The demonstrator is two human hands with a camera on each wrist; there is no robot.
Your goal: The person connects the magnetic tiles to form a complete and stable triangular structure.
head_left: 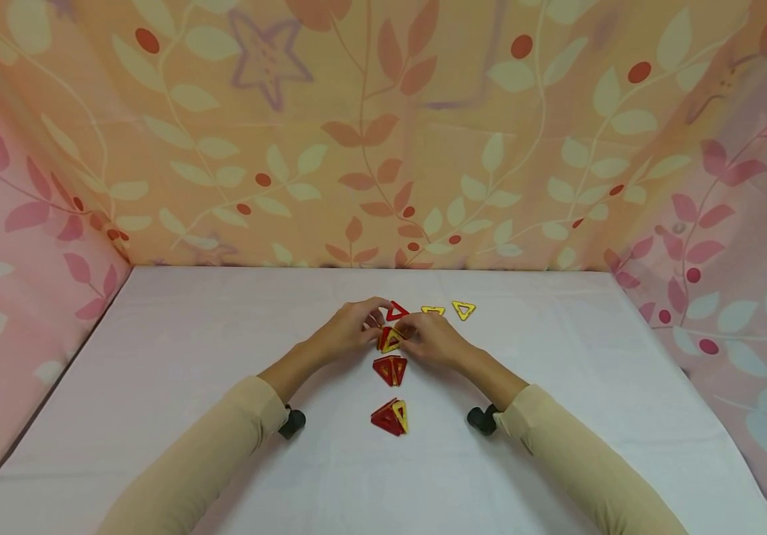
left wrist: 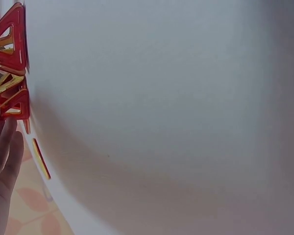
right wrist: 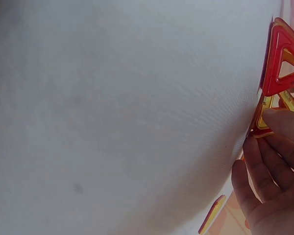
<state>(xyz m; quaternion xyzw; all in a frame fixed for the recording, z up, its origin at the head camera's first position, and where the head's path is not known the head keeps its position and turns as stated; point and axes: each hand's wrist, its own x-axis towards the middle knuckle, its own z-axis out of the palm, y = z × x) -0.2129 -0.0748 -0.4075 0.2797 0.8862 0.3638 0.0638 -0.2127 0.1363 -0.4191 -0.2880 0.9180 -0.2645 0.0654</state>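
Observation:
Both hands meet over a small standing build of red and yellow triangular magnetic tiles (head_left: 391, 339). My left hand (head_left: 354, 327) holds its left side, the fingertips against a red triangle tile (left wrist: 20, 105) in the left wrist view. On the other side my right hand (head_left: 435, 338) pinches a yellow triangle tile (right wrist: 266, 105), thumb in front and fingers behind. Nearer me stand two more builds: a red one (head_left: 389, 370) and a red one with a yellow side (head_left: 390, 417). The fingers partly hide the held build.
Behind the hands lie a loose red triangle tile (head_left: 396, 310) and two yellow triangle tiles, one partly covered (head_left: 432, 310), the other in full view (head_left: 464, 309). A white cloth covers the table (head_left: 176, 349). Patterned curtains (head_left: 370, 148) enclose its back and sides.

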